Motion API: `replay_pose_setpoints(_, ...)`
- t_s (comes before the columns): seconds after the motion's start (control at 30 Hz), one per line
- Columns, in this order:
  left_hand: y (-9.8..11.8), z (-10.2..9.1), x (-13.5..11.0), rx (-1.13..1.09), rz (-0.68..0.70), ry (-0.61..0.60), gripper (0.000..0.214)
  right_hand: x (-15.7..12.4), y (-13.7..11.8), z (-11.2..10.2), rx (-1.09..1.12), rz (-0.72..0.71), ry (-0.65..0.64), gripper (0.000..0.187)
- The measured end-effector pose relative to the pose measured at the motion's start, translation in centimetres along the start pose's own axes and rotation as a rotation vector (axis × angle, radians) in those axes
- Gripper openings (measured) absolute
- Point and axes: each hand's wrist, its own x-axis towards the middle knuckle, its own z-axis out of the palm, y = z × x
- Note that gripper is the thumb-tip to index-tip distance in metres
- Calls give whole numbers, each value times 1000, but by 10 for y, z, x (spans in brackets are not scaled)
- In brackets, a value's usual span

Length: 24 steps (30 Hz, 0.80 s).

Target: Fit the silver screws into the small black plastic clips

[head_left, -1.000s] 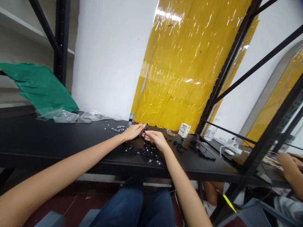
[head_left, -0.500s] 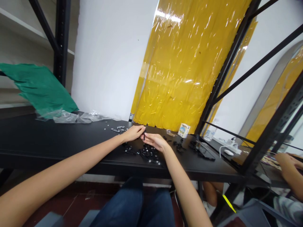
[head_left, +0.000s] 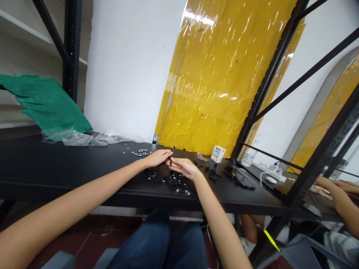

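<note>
Black part [head_left: 171,163]: small, narrow, roughly upright
Place: held above the table [head_left: 70,164], between its front and far edges

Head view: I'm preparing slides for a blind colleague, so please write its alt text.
A person's left hand and right hand are close together over a black table, a small dark part at their fingertips. Small black and silver pieces lie around them; a white box stands to the right, before yellow plastic sheeting.

The table [head_left: 70,160] leaves room at left, but small parts [head_left: 177,183] crowd its middle.
</note>
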Motion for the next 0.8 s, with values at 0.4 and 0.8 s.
replay_pose_setpoints(0.4, 1, 2, 2, 48, -2, 66, 56, 2, 1, -3, -32, -10, 6, 22)
replay_pose_setpoints(0.8, -8, 4, 4, -170, -87, -32, 45, 1, 0, -1, -38, -3, 15, 20)
